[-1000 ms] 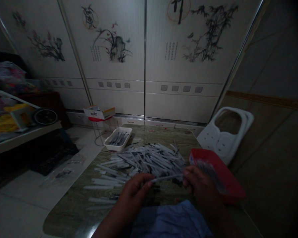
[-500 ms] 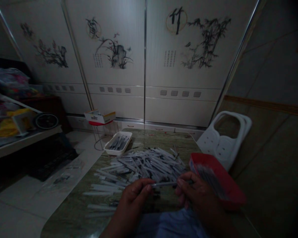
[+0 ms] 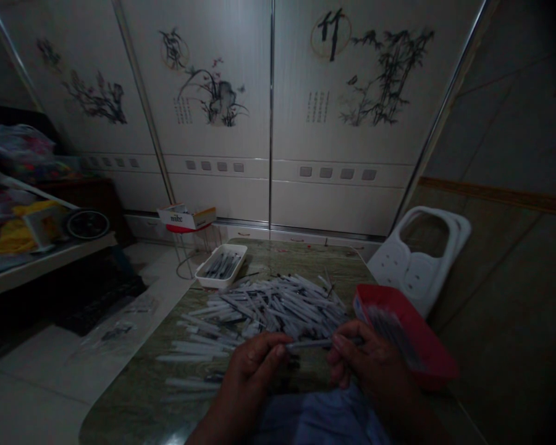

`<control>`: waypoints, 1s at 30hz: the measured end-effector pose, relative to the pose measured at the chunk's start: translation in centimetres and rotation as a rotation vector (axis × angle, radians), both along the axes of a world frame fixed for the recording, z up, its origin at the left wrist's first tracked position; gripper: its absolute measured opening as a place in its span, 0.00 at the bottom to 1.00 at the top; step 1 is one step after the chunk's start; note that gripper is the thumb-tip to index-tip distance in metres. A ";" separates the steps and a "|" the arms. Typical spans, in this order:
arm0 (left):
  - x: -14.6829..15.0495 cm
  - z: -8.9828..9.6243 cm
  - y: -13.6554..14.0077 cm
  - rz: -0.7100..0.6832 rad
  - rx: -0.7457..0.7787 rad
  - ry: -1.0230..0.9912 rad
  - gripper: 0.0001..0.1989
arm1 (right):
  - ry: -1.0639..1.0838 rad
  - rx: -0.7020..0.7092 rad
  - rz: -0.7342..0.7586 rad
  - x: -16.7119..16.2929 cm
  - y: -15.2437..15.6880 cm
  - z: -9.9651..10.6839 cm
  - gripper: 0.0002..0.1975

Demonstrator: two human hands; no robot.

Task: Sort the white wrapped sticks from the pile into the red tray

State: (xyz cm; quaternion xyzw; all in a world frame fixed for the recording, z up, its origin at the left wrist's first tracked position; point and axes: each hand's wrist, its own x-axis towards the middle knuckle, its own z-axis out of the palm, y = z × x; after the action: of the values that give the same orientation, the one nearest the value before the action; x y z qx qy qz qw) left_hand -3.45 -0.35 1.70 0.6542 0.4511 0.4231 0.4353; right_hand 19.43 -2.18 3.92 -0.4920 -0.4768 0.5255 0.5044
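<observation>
A slim pen (image 3: 311,343) lies level between my two hands near the table's front edge. My left hand (image 3: 256,364) pinches its left end between thumb and forefinger. At the other end, the fingers of my right hand (image 3: 364,355) are closed round the pen, and a dark tip shows past them. Just beyond my hands spreads a heap of pale and dark pen parts (image 3: 282,303). To the right of my right hand stands a red basket (image 3: 421,327) with a bundle of pens (image 3: 393,334) inside.
The green-brown table (image 3: 134,395) carries a white tray (image 3: 220,283) of dark pens or refills at its far left. Behind it, an open box (image 3: 185,217) rests on a red stool (image 3: 180,228). A white folding chair (image 3: 419,259) leans at the right wall.
Both hands keep their grip on the pen, which has shifted very slightly to the right. The heap, tray and basket look the same.
</observation>
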 end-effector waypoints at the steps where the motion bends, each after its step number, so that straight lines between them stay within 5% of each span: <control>1: 0.0 0.0 0.0 0.004 0.004 -0.003 0.15 | 0.004 0.000 0.002 0.0 0.0 0.0 0.21; 22: 0.7 -0.5 -0.3 0.057 -0.102 -0.130 0.16 | 0.004 -0.006 -0.066 -1.1 0.0 -0.7 0.22; 30: -0.1 0.8 0.6 0.093 -0.145 -0.157 0.17 | -0.105 -0.014 -0.027 -0.5 0.7 -0.6 0.21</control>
State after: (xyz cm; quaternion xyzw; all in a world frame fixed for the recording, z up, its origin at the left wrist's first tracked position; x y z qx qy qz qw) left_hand -3.54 0.23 2.55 0.5641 0.4752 0.4589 0.4953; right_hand 18.92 -1.46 3.37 -0.5287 -0.4921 0.4954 0.4826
